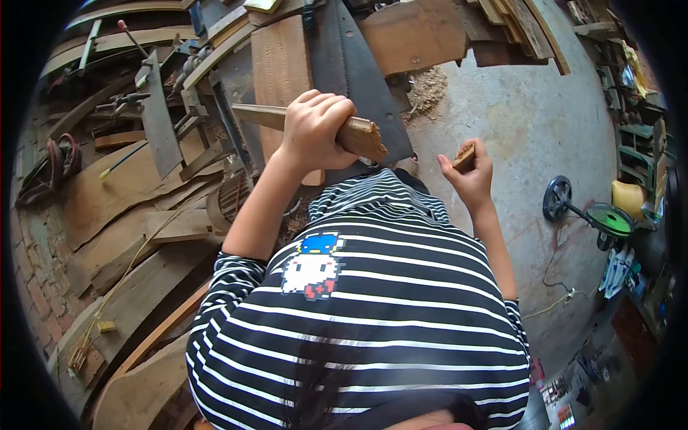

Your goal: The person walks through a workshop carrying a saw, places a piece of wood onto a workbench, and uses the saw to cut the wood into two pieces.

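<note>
My left hand (315,129) is wrapped round a narrow strip of wood (364,137). The strip's near end is rough and broken, and its thinner far end points left. Off to the right, my right hand (474,183) grips a short broken piece of wood (464,159) with a jagged edge. The two pieces are apart. Beneath my left hand lie a flat wooden board (281,61) and a dark metal surface (369,86), along which runs a toothed edge.
Sawdust and shavings (428,92) are heaped on the concrete floor (516,136). Stacked planks (412,36) lie at the back. Curved wood offcuts (143,294) and a metal plate (158,118) crowd the left. A wheeled stand with a green disc (609,218) is at right.
</note>
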A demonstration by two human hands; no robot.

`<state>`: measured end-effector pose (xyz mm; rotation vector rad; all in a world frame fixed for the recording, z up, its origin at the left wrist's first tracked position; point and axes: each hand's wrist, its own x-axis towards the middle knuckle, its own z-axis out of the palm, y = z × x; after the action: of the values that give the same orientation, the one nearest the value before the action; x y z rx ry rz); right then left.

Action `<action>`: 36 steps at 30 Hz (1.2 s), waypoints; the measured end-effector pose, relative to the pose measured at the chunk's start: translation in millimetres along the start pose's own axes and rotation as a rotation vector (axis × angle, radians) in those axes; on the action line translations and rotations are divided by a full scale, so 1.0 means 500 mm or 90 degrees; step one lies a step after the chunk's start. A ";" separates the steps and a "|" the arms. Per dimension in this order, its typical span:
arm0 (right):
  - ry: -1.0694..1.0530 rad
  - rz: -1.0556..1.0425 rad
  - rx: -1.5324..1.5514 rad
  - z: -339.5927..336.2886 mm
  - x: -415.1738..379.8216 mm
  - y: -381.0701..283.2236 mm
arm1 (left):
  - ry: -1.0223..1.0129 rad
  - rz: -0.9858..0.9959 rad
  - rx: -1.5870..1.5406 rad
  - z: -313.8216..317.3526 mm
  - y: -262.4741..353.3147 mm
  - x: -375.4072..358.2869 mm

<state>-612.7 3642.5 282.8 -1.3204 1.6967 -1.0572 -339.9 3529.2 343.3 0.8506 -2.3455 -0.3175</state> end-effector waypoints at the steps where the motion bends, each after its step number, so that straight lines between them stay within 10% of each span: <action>1: 0.004 -0.006 0.015 0.011 -0.006 0.004 | 0.035 -0.001 -0.020 -0.010 0.008 0.009; 17: -0.025 -0.384 0.209 0.166 0.048 0.015 | 0.317 -0.187 -0.312 -0.249 0.014 -0.002; 21: -0.182 -0.131 0.018 0.247 0.053 0.139 | 0.362 -0.215 -0.324 -0.252 -0.013 -0.028; 36: -0.168 -0.057 0.257 0.275 0.119 0.220 | 0.524 -0.156 -0.375 -0.267 -0.034 -0.095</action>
<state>-542.4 3576.2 124.2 -1.2157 1.1665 -1.1474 -219.4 3545.0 418.2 0.7677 -1.2884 -0.5879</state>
